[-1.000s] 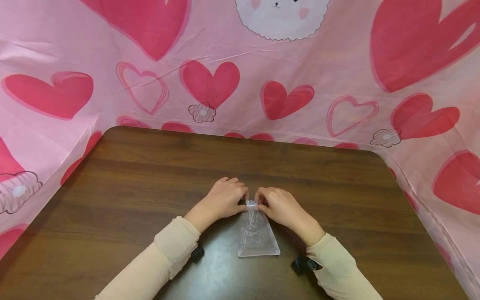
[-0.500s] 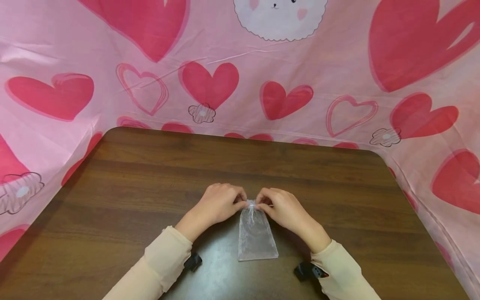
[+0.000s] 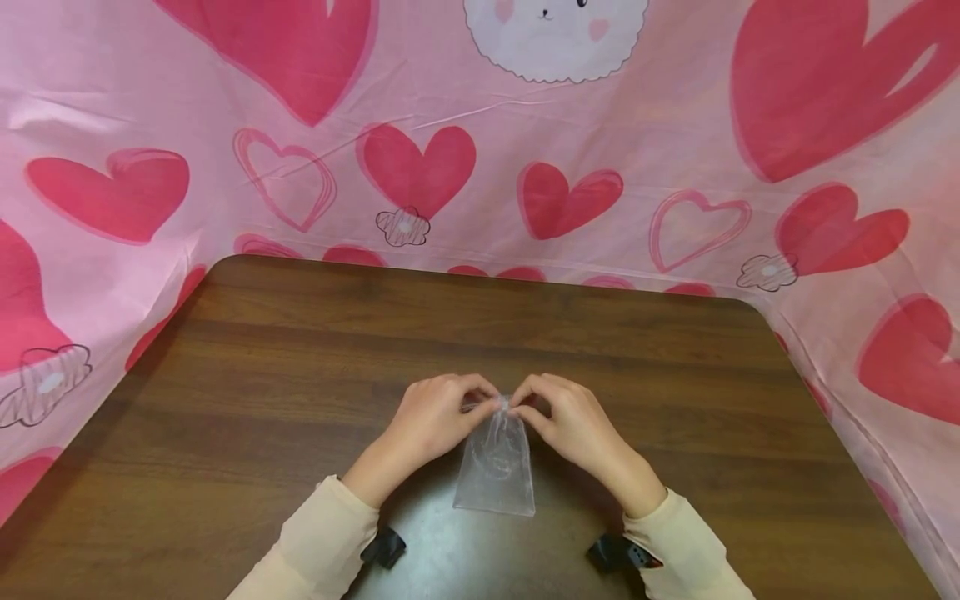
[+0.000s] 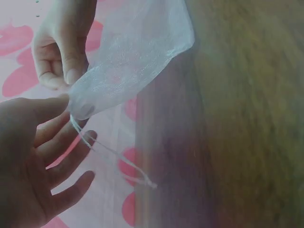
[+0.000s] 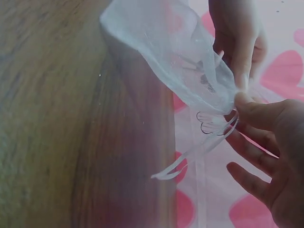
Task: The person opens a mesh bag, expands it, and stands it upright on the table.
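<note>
A sheer white organza drawstring bag (image 3: 495, 479) hangs from both hands in front of the person, its mouth gathered into a narrow bunch at the top. From the left, the left hand (image 3: 435, 417) pinches the gathered neck between thumb and forefinger. Opposite it, the right hand (image 3: 570, 421) pinches the same neck, the fingertips of both hands nearly meeting. In the left wrist view a thin white drawstring loop (image 4: 116, 154) dangles below the left fingers, whose other fingers are spread loosely. Another string loop (image 5: 194, 154) trails beneath the right hand in the right wrist view. The bag looks flat.
A dark wood-grain table (image 3: 322, 333) with rounded far corners lies under the hands. Pink cloth (image 3: 495, 75) printed with red hearts surrounds it at the back and sides. Black wrist cameras (image 3: 384, 548) sit below both sleeves.
The bag's lower end has swung left. The left hand has shifted slightly left and nearer the person, while both hands keep hold of the bag's gathered neck.
</note>
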`<state>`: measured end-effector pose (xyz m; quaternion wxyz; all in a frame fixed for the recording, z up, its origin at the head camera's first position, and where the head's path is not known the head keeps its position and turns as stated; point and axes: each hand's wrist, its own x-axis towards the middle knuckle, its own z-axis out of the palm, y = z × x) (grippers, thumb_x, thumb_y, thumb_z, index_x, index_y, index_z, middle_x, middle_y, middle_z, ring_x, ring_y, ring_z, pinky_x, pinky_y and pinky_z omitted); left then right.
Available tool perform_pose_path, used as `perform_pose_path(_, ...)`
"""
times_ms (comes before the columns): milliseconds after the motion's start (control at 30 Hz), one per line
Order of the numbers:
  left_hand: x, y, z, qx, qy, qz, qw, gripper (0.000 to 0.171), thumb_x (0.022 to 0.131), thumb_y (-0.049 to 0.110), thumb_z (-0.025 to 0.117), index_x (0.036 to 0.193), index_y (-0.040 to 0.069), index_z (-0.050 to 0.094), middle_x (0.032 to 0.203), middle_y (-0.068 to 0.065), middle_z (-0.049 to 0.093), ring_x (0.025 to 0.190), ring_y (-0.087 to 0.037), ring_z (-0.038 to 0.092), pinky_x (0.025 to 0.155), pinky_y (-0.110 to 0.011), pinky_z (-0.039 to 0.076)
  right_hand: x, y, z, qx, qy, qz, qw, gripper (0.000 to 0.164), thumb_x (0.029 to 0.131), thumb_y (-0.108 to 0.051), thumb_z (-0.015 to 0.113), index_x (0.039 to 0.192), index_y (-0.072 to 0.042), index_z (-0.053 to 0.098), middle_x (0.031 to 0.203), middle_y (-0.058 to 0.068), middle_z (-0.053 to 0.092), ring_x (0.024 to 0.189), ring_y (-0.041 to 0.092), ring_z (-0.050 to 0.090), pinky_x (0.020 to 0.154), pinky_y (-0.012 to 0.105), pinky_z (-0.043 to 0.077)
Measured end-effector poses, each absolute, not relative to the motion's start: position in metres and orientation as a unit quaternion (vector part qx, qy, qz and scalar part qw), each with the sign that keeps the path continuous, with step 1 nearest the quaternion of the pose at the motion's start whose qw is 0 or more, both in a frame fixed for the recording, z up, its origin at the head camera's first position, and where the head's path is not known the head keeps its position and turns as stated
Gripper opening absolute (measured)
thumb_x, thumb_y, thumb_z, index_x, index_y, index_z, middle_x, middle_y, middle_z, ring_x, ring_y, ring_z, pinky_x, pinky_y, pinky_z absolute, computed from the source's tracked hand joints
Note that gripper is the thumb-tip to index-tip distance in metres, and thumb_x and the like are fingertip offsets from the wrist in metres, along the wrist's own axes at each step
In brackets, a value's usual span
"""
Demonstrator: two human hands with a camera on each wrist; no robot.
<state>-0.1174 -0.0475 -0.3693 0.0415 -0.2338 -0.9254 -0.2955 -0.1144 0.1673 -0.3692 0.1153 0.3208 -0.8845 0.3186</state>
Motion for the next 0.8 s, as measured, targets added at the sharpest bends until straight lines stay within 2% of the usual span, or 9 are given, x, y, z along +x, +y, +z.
perform_pose_path(333,-0.109,-0.05,-0.362,-0.208,-0.909,-0.345,0.102,0.008,0.087,0.032,0.077,0.094,0.029,0.077,0.086,0.011,0.072,0.079,-0.015,0.067,0.066,-0.037,0.048,-0.11,0.17,-0.365,0.284,-0.878,0.361,0.133,0.024,0.083,-0.009,0.079,0.105,-0.013,0.071,0.094,-0.006,0.071,0.085,0.009,0.066,0.071,0.042,0.054)
perform_pose_path(667,-0.108,-0.05,-0.36,-0.202,-0.893,-0.382,0.122,0.009,0.084,0.03,0.08,0.086,0.027,0.073,0.079,0.014,0.07,0.077,-0.015,0.068,0.065,-0.036,0.047,-0.105,0.169,-0.36,0.258,-0.886,0.36,0.136,0.013,0.085,-0.013,0.079,0.098,-0.014,0.075,0.092,-0.007,0.072,0.087,0.012,0.068,0.076,0.044,0.054)
perform_pose_path(800,-0.107,-0.047,-0.36,-0.194,-0.888,-0.4,0.119,0.009,0.084,0.029,0.08,0.086,0.027,0.071,0.076,0.016,0.068,0.072,-0.01,0.065,0.063,-0.033,0.046,-0.104,0.169,-0.358,0.262,-0.885,0.355,0.148,0.012,0.085,-0.013,0.079,0.096,-0.013,0.076,0.091,-0.005,0.073,0.087,0.013,0.069,0.076,0.041,0.054)
